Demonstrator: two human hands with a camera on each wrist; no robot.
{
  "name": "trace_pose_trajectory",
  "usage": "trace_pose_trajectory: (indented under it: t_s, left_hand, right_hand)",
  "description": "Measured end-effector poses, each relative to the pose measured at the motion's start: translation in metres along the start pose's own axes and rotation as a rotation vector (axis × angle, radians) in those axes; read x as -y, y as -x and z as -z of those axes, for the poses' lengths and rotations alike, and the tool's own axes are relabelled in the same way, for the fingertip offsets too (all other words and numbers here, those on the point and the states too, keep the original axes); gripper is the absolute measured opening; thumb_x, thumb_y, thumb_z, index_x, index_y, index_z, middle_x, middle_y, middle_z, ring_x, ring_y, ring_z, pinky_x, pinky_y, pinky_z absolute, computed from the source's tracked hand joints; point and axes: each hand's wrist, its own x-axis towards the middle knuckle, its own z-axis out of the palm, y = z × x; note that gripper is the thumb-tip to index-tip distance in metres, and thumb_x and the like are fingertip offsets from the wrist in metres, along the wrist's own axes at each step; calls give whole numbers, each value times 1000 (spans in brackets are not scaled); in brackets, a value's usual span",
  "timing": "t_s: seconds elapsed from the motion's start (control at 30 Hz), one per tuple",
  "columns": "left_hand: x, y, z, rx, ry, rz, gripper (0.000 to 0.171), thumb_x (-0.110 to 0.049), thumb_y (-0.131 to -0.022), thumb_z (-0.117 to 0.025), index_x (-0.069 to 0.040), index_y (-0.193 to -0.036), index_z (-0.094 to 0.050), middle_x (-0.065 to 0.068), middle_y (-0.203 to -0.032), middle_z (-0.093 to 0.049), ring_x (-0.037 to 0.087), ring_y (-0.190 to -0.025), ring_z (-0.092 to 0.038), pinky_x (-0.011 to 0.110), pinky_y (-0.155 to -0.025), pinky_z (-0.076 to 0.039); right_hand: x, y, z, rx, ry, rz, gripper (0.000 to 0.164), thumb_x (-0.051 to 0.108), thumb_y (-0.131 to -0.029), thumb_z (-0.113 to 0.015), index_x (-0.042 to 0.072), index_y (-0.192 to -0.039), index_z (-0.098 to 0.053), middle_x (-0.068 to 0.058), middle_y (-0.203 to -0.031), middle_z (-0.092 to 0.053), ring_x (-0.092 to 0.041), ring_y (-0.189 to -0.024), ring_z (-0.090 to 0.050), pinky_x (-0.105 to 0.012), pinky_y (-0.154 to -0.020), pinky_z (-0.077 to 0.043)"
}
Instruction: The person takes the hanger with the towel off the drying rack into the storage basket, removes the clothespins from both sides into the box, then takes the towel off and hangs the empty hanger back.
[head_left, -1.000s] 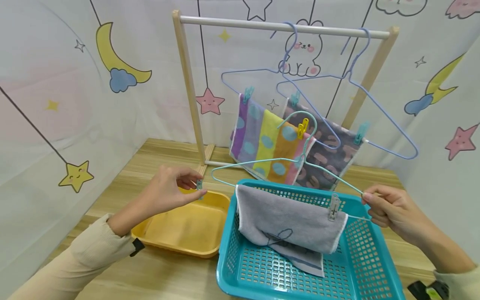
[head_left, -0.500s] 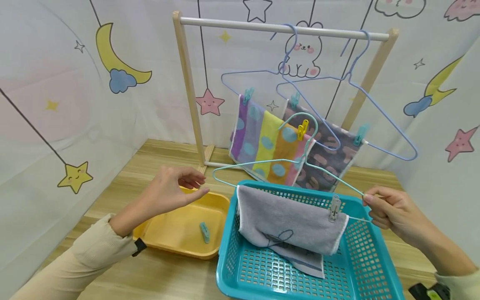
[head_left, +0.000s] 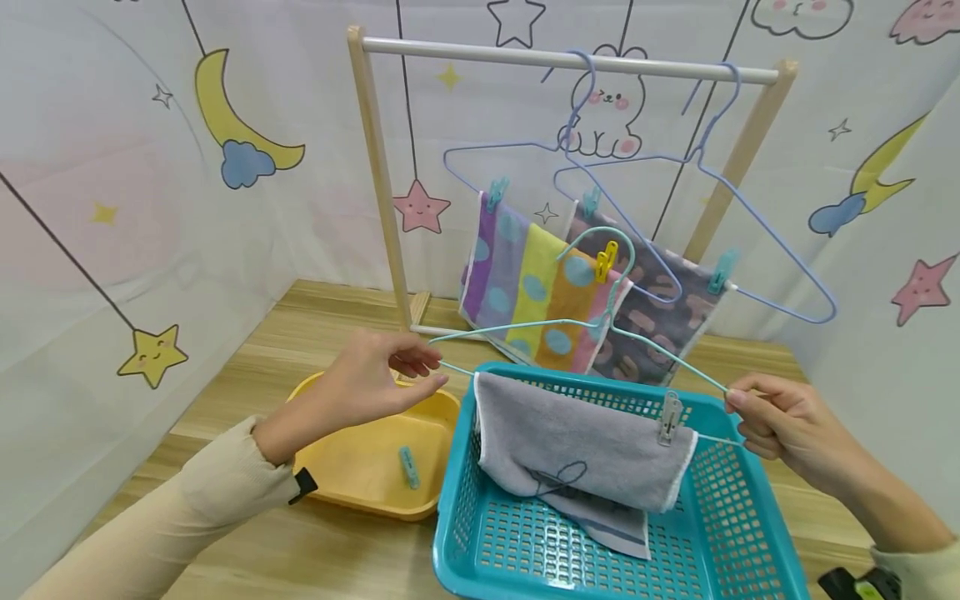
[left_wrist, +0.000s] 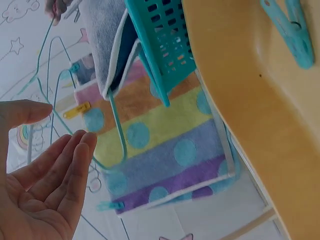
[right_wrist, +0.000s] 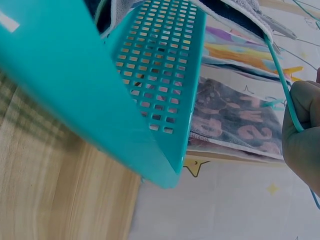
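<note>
A grey towel (head_left: pixel 555 417) is draped over the lower bar of a mint-green clothes hanger (head_left: pixel 558 320), above a teal basket (head_left: pixel 447 525). One grey clothespin (head_left: pixel 670 418) clips the towel near its right end. My right hand (head_left: pixel 783 421) grips the hanger's right corner, fingers curled round the wire. At the hanger's left corner, my left hand (head_left: pixel 382 372) has thumb and fingers spread apart and holds nothing; in the left wrist view the wire (left_wrist: pixel 120 125) passes beyond the fingertips. A green clothespin (head_left: pixel 408 467) lies in the yellow basin (head_left: pixel 360 498).
Behind stands a drying rack (head_left: pixel 480 52) with two blue hangers. They carry a striped towel (head_left: pixel 540 283) and a dark patterned towel (head_left: pixel 637 342), held by clothespins. The basin and basket sit side by side on the wooden table (head_left: pixel 247 550); printed curtains surround it.
My left hand let go of the green clothespin, which dropped into the yellow basin. That hand then moved right to the hanger's left corner. My right hand kept its grip on the hanger.
</note>
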Motion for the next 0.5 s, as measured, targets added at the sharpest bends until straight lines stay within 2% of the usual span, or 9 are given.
trace_pose_trajectory:
  t_s: [0.23,0.5]
  left_hand:
    - [-14,-20,-19,41,44,-85,15,-19,-85,-80,-10,-95,-76,-6,-86,-72,5,-75,-66,22,-70,-57]
    - [-29,-39,-34,112,68,-203,16,-16,-87,-77,-6,-99,-73,2,-89,-73,11,-78,-69,21,-75,-55]
  right_hand:
    - [1,-1,-1,-11,-4,-13,41,-13,-105,-22,-1,-107,-61,-9,-61,-25,-21,-44,-17,-34,-37,-13]
    - [2,-1,-1,3,-19,-2,42,-14,-104,-21,-1,-107,-61,-9,-61,-25,-20,-44,-17,-33,-37,-13]
